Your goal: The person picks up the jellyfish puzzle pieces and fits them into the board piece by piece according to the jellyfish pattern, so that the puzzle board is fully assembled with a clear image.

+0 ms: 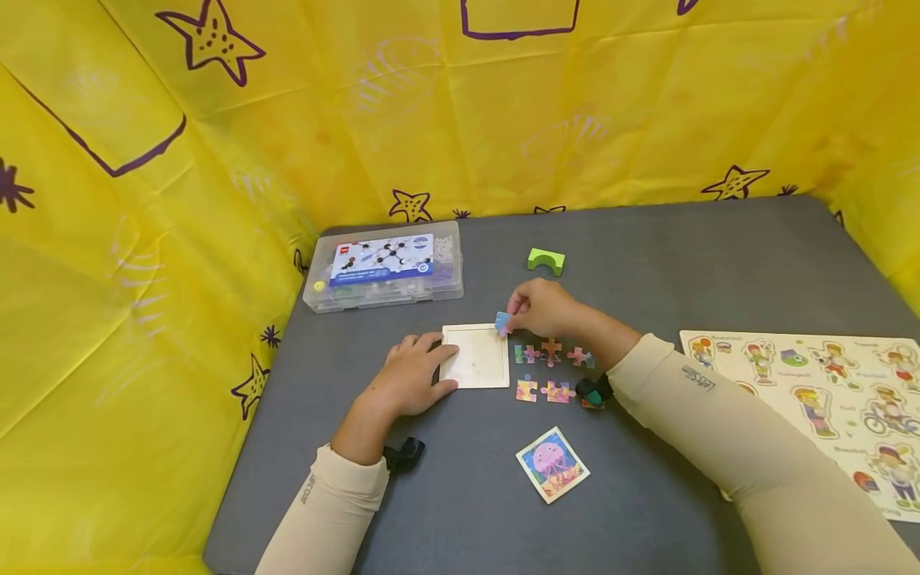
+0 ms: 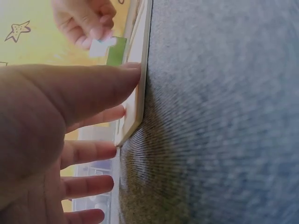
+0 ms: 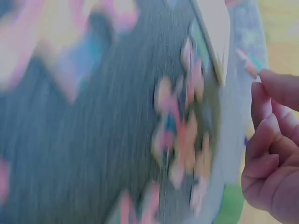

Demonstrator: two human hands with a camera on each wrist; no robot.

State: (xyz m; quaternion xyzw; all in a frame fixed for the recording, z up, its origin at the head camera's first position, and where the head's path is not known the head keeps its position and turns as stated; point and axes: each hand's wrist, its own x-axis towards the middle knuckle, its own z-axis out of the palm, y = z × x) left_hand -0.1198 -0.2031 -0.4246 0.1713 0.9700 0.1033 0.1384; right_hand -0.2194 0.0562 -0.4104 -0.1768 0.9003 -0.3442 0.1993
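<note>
My right hand (image 1: 548, 309) pinches a blue puzzle piece (image 1: 503, 323) between thumb and fingertips, over the upper right corner of a square wooden puzzle tray (image 1: 474, 359). The tray shows bare pale wood inside its rim. At the tray's left side rests my left hand (image 1: 413, 375), fingers spread and thumb touching the edge; the left wrist view shows the thumb (image 2: 107, 81) against the rim. Several loose jigsaw pieces (image 1: 557, 391) lie in two rows right of the tray, partly hidden by the right wrist. The right wrist view is blurred.
Nearer me lies a small jellyfish picture (image 1: 552, 463), turned at an angle. A clear plastic case (image 1: 384, 295) stands at the back left. Behind the right hand is a green arch block (image 1: 546, 260). A wooden sports board (image 1: 779, 399) lies under the right forearm's far side.
</note>
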